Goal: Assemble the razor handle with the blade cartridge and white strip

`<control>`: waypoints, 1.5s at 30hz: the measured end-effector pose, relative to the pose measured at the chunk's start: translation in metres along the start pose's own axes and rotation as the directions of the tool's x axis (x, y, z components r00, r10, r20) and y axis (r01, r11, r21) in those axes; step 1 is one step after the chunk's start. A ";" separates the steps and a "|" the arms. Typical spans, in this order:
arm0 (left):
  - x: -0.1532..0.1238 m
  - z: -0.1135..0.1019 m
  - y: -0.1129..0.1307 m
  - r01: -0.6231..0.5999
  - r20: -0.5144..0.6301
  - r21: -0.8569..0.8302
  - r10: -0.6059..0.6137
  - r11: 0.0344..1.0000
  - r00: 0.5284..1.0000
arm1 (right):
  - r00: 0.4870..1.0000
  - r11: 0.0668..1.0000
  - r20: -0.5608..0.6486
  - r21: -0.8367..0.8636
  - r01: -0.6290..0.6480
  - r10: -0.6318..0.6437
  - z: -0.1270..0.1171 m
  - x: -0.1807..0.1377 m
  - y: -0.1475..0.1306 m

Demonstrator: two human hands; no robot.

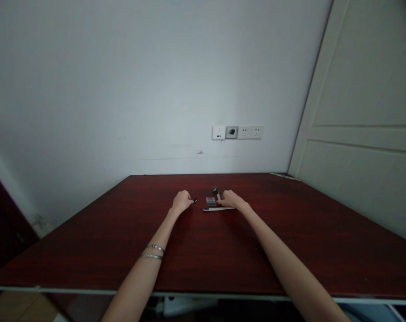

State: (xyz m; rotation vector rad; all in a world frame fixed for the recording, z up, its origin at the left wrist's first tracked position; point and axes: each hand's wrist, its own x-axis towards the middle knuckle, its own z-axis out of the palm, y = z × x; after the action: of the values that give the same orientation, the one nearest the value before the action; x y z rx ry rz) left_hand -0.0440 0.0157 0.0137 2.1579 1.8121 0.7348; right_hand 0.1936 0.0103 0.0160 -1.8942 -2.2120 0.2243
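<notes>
Two bare hands are stretched over the dark red desk (89,241), nearer its back edge than its front edge and roughly midway between its side edges. A small black piece (195,200) is pinched by the left hand (182,201) between thumb and fingertips, probably because so little of it can be gripped; its exact kind cannot be told. By the right hand (230,198), the pale handle of a razor (216,192) is grasped low down, its dark head pointed toward the desk's back edge; by this hold the head is presumably exposed and unobstructed. Whether the razor is touching the desktop cannot be told.

A clear compartmented case (210,201) is set between the hands, just left of the razor handle, a spot apparently chosen because it can be reached from either side. A slim white stick with a dark end (218,209) is laid in front of it, nearly parallel to the desk's front edge, perhaps so that it is out of the way of the fingers. Its right end is partly hidden by the right hand, so contact there cannot be judged.
</notes>
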 end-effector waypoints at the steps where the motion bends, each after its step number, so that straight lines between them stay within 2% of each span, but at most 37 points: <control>1: 0.000 0.002 0.000 0.006 -0.002 0.001 -0.006 1.000 1.000 | 1.000 1.000 -0.005 0.005 0.002 -0.002 -0.001 0.000 0.001; 8: 0.002 0.018 0.001 0.070 -0.009 -0.082 -0.071 0.994 0.997 | 0.998 0.999 -0.054 0.013 0.032 -0.032 -0.008 0.001 0.005; 17: 0.003 0.025 0.001 0.064 -0.056 -0.205 -0.077 0.977 0.995 | 0.995 0.999 -0.091 0.010 0.046 -0.045 -0.007 0.001 0.004; 24: 0.005 0.025 0.001 0.099 -0.018 -0.100 -0.101 0.990 0.995 | 0.998 1.000 -0.065 0.010 0.013 -0.012 -0.008 0.002 0.003; 29: 0.008 0.027 -0.003 0.090 -0.025 -0.123 -0.094 0.988 0.995 | 0.997 1.000 -0.076 -0.014 -0.005 0.004 -0.009 -0.002 0.002; 34: 0.011 0.025 -0.005 -0.020 -0.069 -0.092 0.013 0.996 0.998 | 0.988 1.000 -0.152 -0.023 0.006 -0.009 -0.012 -0.004 0.000; 37: 0.012 0.020 0.001 -0.117 -0.130 -0.091 0.104 0.989 0.986 | 0.975 0.985 -0.204 0.128 0.112 -0.084 -0.013 -0.003 -0.003; 41: 0.009 0.015 0.017 -0.271 -0.222 -0.163 0.233 0.949 0.947 | 0.924 0.850 -0.314 0.404 0.337 -0.218 -0.010 0.004 -0.006; 45: 0.001 0.012 0.032 -0.419 -0.300 -0.237 0.344 0.877 0.890 | 0.912 0.696 -0.295 0.591 0.408 -0.284 -0.007 0.008 -0.009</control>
State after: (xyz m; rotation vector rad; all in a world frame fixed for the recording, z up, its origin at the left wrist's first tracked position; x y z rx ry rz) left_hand -0.0102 0.0115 0.0192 2.3192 1.2607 1.3302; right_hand 0.1857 0.0166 0.0253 -1.0561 -1.9584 0.6246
